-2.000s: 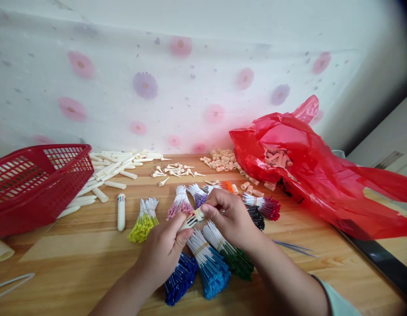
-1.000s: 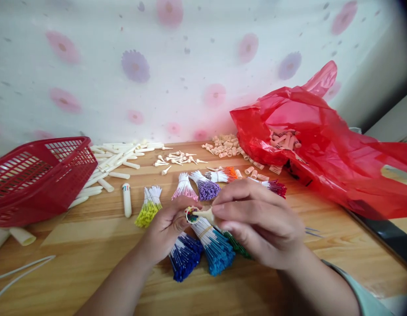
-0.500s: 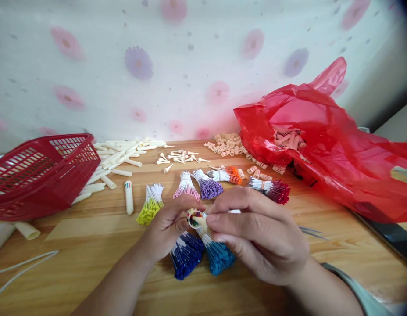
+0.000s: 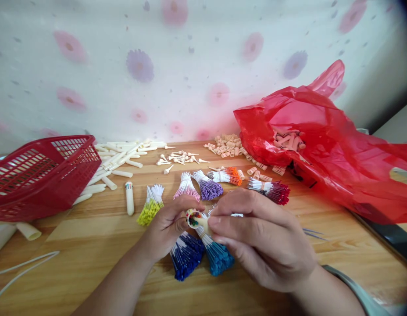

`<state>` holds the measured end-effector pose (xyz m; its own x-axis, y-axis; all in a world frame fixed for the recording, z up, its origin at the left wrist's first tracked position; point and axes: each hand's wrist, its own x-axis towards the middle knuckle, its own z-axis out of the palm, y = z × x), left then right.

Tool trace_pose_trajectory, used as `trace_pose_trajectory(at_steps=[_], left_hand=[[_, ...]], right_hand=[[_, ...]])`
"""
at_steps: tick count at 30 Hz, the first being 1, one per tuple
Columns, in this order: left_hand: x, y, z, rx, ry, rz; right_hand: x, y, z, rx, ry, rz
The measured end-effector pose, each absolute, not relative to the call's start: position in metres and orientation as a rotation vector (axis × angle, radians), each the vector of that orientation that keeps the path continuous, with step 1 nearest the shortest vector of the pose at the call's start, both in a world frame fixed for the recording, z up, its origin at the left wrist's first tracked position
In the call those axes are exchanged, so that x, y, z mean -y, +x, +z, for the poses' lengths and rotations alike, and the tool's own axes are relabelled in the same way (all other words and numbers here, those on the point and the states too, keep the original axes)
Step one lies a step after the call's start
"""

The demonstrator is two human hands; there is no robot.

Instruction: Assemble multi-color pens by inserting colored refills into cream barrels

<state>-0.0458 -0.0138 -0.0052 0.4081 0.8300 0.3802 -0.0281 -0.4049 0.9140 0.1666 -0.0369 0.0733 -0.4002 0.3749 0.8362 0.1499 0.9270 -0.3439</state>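
My left hand (image 4: pixel 170 226) grips a cream pen barrel (image 4: pixel 192 218) whose open end shows several coloured bits inside. Pinched in my right hand (image 4: pixel 256 232) is a small cream piece (image 4: pixel 204 224), touching or very near the barrel's opening. Beneath my hands lie a dark blue bundle (image 4: pixel 187 256) and a teal bundle (image 4: pixel 218 256) of thin refills. Just behind are yellow (image 4: pixel 151 206), pink (image 4: pixel 187 186), purple (image 4: pixel 208 186), orange (image 4: pixel 226 175) and dark red (image 4: pixel 271 191) bundles. An upright-looking cream pen (image 4: pixel 129 198) lies left of the yellow bundle.
A red basket (image 4: pixel 42 188) stands left beside cream tubes (image 4: pixel 118 160). Small pointed pieces (image 4: pixel 180 157) and peach clips (image 4: pixel 228 145) lie at the back. At right are a red plastic bag (image 4: pixel 322 145), tweezers (image 4: pixel 313 232) and a dark flat object (image 4: pixel 384 237).
My right hand has shifted slightly right and down, with the small cream piece still in its fingers. My left hand has hardly moved and keeps its hold on the barrel.
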Motion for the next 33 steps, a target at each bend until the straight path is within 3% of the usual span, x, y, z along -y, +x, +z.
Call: trace_pose_trajectory(at_steps=[15,24,33], left_hand=[[0.014,-0.045,-0.006,-0.72,1.809,1.159],[0.02,-0.041,-0.004,-1.054,1.846,1.16],[0.028,-0.035,-0.002,-0.976,1.691,1.024]], right_hand=[[0.03,0.153,0.059,2.005,-0.377,0.199],[0.015,0.148,0.043,1.894,-0.616,0.434],[0.003,0.151,0.041,1.835,-0.653,0.725]])
